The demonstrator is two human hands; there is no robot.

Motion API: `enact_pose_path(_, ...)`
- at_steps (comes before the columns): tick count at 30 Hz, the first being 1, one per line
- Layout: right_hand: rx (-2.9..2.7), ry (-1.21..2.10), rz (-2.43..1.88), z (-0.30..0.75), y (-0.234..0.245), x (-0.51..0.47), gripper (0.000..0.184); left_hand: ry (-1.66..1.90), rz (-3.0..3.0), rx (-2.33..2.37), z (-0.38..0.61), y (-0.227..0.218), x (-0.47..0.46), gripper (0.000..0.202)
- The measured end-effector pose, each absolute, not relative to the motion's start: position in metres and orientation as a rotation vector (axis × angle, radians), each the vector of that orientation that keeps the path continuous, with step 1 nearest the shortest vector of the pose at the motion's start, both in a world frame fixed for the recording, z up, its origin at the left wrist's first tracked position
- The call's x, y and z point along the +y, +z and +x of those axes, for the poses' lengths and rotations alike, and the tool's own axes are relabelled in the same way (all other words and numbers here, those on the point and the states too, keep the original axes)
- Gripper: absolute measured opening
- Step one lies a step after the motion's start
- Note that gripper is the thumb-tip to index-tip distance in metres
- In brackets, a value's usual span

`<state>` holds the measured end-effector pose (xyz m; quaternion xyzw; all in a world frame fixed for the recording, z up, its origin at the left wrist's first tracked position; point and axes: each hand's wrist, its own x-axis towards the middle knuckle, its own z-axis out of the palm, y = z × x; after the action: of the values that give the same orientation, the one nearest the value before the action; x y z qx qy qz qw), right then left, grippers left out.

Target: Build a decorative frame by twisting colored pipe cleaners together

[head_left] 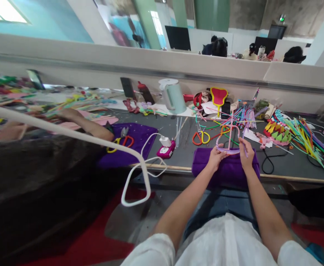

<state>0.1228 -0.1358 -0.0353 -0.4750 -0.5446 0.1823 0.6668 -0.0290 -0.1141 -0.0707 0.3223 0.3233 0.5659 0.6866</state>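
Note:
Between my two hands is a shape bent from pink and lilac pipe cleaners (230,137), with an upright pink stem in its middle. My left hand (216,157) pinches its lower left side. The fingers of my right hand (246,150) close on the lilac pipe cleaner at its right end. Both hands are just above a folded purple cloth (206,166) at the table's front edge. Left of them lie scissors (201,137) with red and yellow handles. Behind the shape is a bundle of loose pipe cleaners (246,117).
A white and pale green kettle (174,98) and a dark red bottle (145,93) stand at the back. A magenta power strip (166,149) with a white plug lies left. A co-worker's arm (87,123) reaches over the table further left. More pipe cleaners (307,138) lie right.

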Motion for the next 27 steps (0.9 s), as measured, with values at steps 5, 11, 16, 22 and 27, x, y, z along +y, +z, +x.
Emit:
enact_pose_path(5,-1.361,0.383,-1.057,0.123,-0.026,-0.095,0.032,1.301,0.692,0.741,-0.028,-0.074,-0.090,0.061)
enact_pose_path(11,-1.209,0.381,-1.043,0.114,-0.014,-0.033,0.031,1.344,0.702,0.665,-0.020,-0.068,-0.042,0.058)
enact_pose_path(16,-1.035,0.311,-1.069,0.117,-0.021,0.001,0.028,1.306,0.729,0.711,-0.014,-0.072,0.003,0.052)
enact_pose_path(22,-0.943,0.315,-1.098,0.125,-0.035,0.012,0.027,1.274,0.623,0.775,-0.014,-0.085,0.034,0.043)
enact_pose_path(27,-1.198,0.261,-1.149,0.114,-0.027,0.008,0.022,1.232,0.634,0.799,-0.022,-0.086,0.036,0.045)
